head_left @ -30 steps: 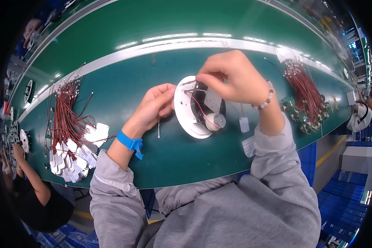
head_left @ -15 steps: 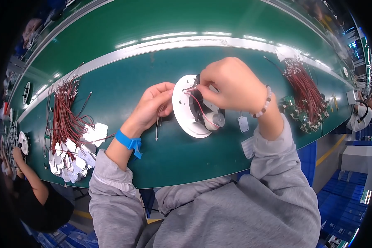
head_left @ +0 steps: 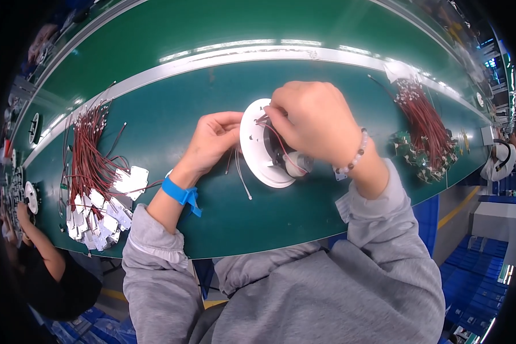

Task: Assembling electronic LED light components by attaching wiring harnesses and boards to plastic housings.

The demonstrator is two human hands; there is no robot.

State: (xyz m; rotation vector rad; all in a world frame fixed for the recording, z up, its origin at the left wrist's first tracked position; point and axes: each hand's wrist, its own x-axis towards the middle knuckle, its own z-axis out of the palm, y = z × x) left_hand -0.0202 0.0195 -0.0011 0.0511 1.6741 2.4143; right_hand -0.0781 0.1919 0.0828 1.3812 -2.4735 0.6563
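Note:
A white round disc [head_left: 251,137], with a black ring and a silver cylindrical part like a small motor [head_left: 297,164] on its right side, is held tilted on edge above the bench. My left hand [head_left: 217,140] is closed at the disc's left rim, its fingertips partly behind it. Thin wires [head_left: 242,175] dangle below those fingers. At the disc's upper part, my right hand [head_left: 309,112] pinches thin dark red wires [head_left: 262,119] against its face. A pink-red wire [head_left: 279,139] curves from there down to the cylinder. My right fingertips are partly hidden.
On the green bench [head_left: 223,229], a bundle of red-black wires [head_left: 92,155] with white plates [head_left: 97,221] lies left. Another wire bundle [head_left: 424,114] with green circuit boards [head_left: 424,155] lies right. A small white plate [head_left: 340,173] sits under my right wrist. Another person's arm [head_left: 43,246] is far left.
My right hand has shifted slightly left, and the disc has tilted a little with its lower end raised. The thin wires under my left hand now swing out further right.

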